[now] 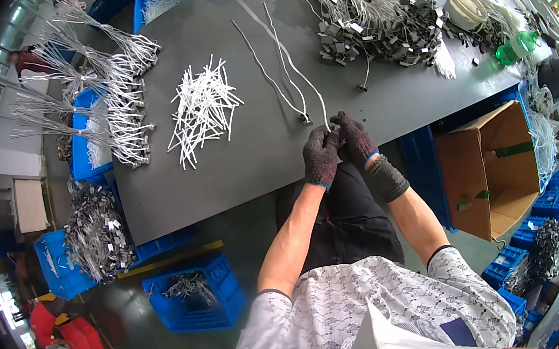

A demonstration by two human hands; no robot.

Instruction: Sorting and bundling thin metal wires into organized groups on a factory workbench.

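Observation:
A thin wire in white sleeving [308, 84] runs across the grey table [177, 202] to my hands at the near edge. My left hand [321, 156], in a dark knitted glove, is closed with the near end of that wire at its fingertips. My right hand [358, 137], gloved alike, pinches right beside it; its fingers hide what they hold. Just beyond my left hand lie two other wires [284, 68], which meet at a small black connector [305, 119]. To their left is a loose pile of short white tubes [204, 110].
Bundled white wires [120, 89] line the table's left edge. A heap of wires with dark connectors [381, 37] covers the far right, near a green bottle [517, 48]. An open cardboard box [487, 172] stands right of my legs. A blue crate [196, 295] sits on the floor.

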